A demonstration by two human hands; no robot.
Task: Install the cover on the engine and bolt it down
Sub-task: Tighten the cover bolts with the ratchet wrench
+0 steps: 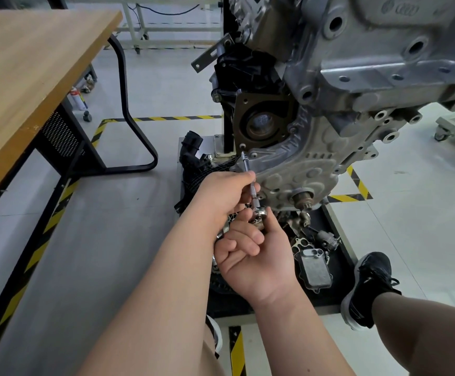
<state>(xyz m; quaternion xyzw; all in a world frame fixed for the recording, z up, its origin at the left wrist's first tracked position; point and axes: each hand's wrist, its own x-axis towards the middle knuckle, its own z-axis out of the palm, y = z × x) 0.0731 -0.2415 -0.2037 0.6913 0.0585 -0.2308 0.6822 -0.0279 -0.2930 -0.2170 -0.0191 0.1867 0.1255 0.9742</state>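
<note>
Now, left fingers (236, 183) round extension bar (246, 165).

Ribbed grey cover (299, 166) flat against upright engine (383, 50)

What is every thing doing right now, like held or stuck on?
Ribbed silver metal cover: sitting on the engine.
Thin steel socket bar: tilted, tip at the cover's edge.
Left hand: pinches the bar.
Right hand: grips the shiny ratchet head.

Two hands (226, 196) (256, 256), one engine (383, 50), one cover (302, 158), one ratchet tool (246, 165), one wooden table (31, 63), one spray can (78, 100).
</note>
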